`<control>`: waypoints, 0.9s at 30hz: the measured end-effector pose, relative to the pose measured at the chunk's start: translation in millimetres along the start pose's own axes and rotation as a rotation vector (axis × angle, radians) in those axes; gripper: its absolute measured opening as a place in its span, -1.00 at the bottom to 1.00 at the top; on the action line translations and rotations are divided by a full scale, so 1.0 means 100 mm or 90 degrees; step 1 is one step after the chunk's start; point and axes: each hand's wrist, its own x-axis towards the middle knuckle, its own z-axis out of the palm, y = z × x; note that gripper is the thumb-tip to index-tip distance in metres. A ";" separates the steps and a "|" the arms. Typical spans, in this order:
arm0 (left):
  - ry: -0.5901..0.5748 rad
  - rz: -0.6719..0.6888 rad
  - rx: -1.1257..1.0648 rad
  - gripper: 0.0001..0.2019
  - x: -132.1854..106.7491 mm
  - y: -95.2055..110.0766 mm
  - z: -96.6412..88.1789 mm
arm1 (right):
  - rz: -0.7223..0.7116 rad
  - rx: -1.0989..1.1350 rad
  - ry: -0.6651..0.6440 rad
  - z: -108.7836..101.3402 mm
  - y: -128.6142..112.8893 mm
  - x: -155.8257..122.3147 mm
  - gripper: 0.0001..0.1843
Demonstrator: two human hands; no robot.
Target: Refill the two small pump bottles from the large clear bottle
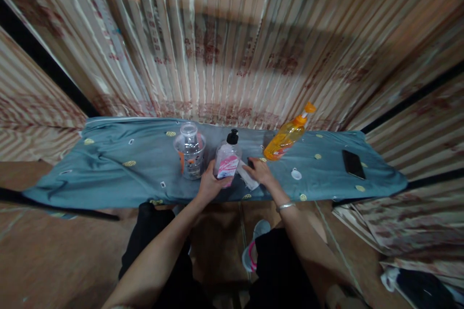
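My left hand [210, 184] is closed round the lower part of a clear pump bottle [227, 160] with a black top and a pink-and-white label, held upright over the blue-green cloth. My right hand [260, 172] is beside it, fingers closed at a whitish strip [248, 176] that looks like folded tissue or thin plastic; its kind is unclear. A small dark thing shows at the right fingertips. To the left of the bottle stands a clear plastic cup [191, 166] with orange and dark prints, and a smaller clear container [189, 135] rises out of it.
An orange pump bottle [284, 141] stands right of my hands, tilted in view. A dark phone [353, 164] lies near the right end of the cloth-covered table [108, 169]. Striped curtains [224, 48] hang behind, and black poles [47, 58] frame both sides.
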 end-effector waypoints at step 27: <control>0.038 0.001 0.024 -0.34 -0.04 -0.03 -0.16 | -0.275 -0.115 -0.011 0.30 0.03 -0.26 -0.56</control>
